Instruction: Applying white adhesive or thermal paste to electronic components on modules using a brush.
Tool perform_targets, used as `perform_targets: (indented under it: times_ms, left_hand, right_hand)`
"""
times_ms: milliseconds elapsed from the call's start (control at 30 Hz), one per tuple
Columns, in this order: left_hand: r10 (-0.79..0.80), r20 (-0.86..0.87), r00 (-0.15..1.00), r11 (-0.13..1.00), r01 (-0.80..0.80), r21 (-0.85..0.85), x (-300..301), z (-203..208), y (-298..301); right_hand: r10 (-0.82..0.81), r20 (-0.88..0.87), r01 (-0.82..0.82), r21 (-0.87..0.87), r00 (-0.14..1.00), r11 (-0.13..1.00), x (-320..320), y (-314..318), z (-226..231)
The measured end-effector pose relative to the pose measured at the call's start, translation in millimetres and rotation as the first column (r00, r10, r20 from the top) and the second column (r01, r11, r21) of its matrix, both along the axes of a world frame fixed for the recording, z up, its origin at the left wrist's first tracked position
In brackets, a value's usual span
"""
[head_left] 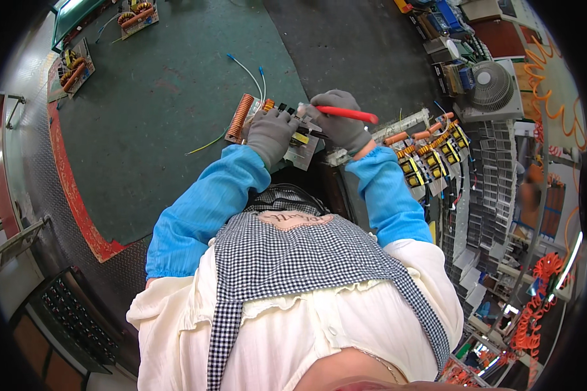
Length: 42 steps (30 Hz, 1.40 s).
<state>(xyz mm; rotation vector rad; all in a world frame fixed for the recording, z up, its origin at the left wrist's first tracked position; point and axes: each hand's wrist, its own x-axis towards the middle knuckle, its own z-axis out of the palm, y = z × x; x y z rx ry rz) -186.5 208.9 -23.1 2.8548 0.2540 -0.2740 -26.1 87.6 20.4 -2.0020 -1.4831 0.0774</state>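
A circuit board (299, 156) with a copper coil, a yellow part and several wires lies on the green bench mat in front of me. My left hand (271, 135), in a grey glove, grips the board from above with bent fingers. In my right hand (343, 125), also gloved in grey, is a tool with a red handle (349, 114). The handle sticks out to the right past the fingers. The tool's working end is over the board's right side, largely hidden by the glove, so its exact kind cannot be made out.
Several similar boards (430, 156) stand in a row at the right. Two more boards, one at the far left (76, 68) and one at the back (137, 17), rest on the green mat (169, 124). A fan (491, 86) and orange coiled hoses (545, 287) are farther right.
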Motion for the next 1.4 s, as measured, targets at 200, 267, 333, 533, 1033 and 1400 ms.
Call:
perform_targets:
  times_ms: [200, 267, 333, 533, 1033, 1400]
  left_hand:
    - [0.014, 0.105, 0.994, 0.999, -0.010, -0.035, -2.0, -8.6, 0.3]
    - [0.001, 0.072, 0.997, 0.999, 0.003, -0.048, -1.1, -6.0, 0.9]
    - [0.002, 0.072, 0.997, 0.999, 0.002, -0.047, -1.2, -6.6, 1.3]
    - [0.019, 0.112, 0.994, 0.998, -0.012, -0.060, -1.8, -9.3, 1.3]
    - [0.006, 0.101, 0.995, 0.998, 0.000, -0.057, -4.2, -9.4, 1.7]
    - [0.014, 0.104, 0.995, 0.998, -0.007, -0.060, -2.5, -10.8, 2.6]
  right_hand:
    - [0.091, 0.054, -0.088, -0.045, 0.994, 0.995, -2.2, 0.7, -4.9]
    - [0.083, 0.019, -0.083, 0.015, 0.996, 0.996, 2.2, -1.2, -1.9]
    - [-0.006, 0.048, 0.005, 0.020, 0.999, 1.000, 3.0, -3.7, 4.2]
    - [0.100, 0.040, -0.101, 0.020, 0.994, 0.995, 1.0, 2.1, -6.3]
    - [0.034, -0.065, -0.033, 0.030, 0.997, 0.999, -2.1, 12.6, -0.5]
    - [0.070, 0.020, -0.069, -0.035, 0.997, 0.997, -6.7, 21.7, -11.4]
